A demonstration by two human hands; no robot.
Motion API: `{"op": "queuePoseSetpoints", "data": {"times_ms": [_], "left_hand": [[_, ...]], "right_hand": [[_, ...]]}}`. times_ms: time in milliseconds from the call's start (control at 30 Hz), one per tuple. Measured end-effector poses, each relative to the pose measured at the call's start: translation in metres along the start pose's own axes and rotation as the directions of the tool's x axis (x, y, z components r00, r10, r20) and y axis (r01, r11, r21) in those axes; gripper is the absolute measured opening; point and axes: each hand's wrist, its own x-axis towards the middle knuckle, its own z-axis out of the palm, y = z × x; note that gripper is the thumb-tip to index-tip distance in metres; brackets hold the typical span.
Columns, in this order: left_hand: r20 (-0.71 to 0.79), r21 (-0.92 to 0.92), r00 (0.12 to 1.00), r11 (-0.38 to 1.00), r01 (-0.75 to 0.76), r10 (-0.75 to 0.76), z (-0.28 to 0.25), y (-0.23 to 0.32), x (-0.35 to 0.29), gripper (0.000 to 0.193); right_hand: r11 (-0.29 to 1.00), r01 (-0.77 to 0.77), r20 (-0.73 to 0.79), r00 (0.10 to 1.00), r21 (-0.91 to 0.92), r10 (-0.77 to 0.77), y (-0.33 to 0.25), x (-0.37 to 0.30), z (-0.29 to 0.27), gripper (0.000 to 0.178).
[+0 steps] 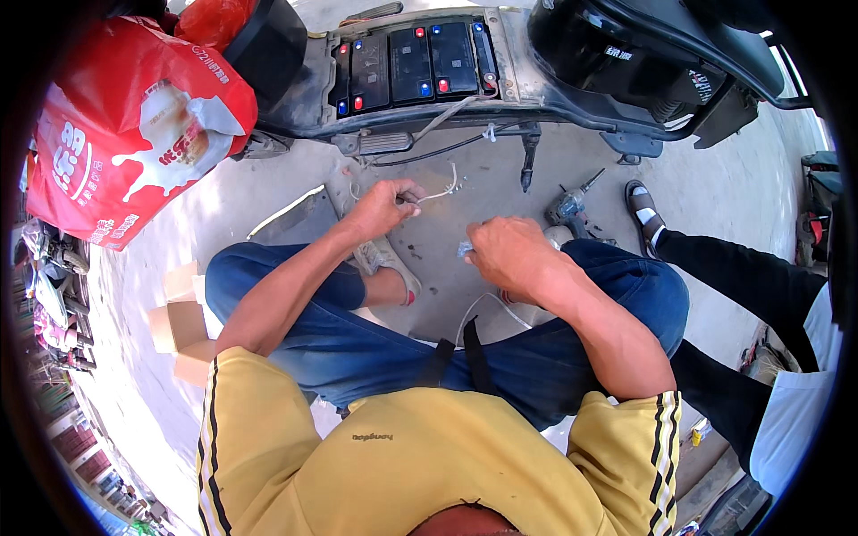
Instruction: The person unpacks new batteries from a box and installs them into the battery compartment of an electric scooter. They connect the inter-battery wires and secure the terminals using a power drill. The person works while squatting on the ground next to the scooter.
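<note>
My left hand (pixel 384 209) is closed, its thumb and fingers pinching a thin white wire (pixel 436 194) whose loose end curls up to the right. To the right, and apart from it, my right hand (pixel 514 253) is closed on a small, bluish, crumpled-looking piece (pixel 464 250); its kind cannot be made out. Ahead of both hands stands an electric scooter (pixel 313 121) with its floor compartment uncovered. Black batteries (pixel 409 64) with red and blue terminal caps sit side by side in it.
A power drill (pixel 565 210) lies on the ground beyond my right hand. A strip (pixel 284 213) lies left of my left hand. A large red bag (pixel 192 116) stands far left, an open cardboard box (pixel 179 326) nearer. Another person's black-trousered leg (pixel 733 268) is at the right.
</note>
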Motion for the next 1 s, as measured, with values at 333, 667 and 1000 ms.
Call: {"op": "queuePoseSetpoints", "data": {"times_ms": [333, 667, 1000], "left_hand": [[0.015, 0.039, 0.979, 0.978, -0.204, 0.204, -0.003, 0.096, -0.043, 0.033], [0.06, -0.393, 0.973, 0.901, -0.183, 0.224, -0.004, 0.098, -0.028, 0.052], [-0.05, -0.426, 0.975, 0.878, -0.219, 0.218, -0.006, 0.086, -0.023, 0.031]], "right_hand": [[0.512, 0.012, -0.215, 0.915, 0.859, 0.34, 0.031, 0.025, -0.006, 0.032], [0.277, 0.17, -0.284, 0.845, 0.946, 0.453, 0.057, 0.025, -0.026, 0.026], [0.223, 0.22, -0.302, 0.83, 0.95, 0.468, 0.055, 0.037, -0.039, 0.026]]}}
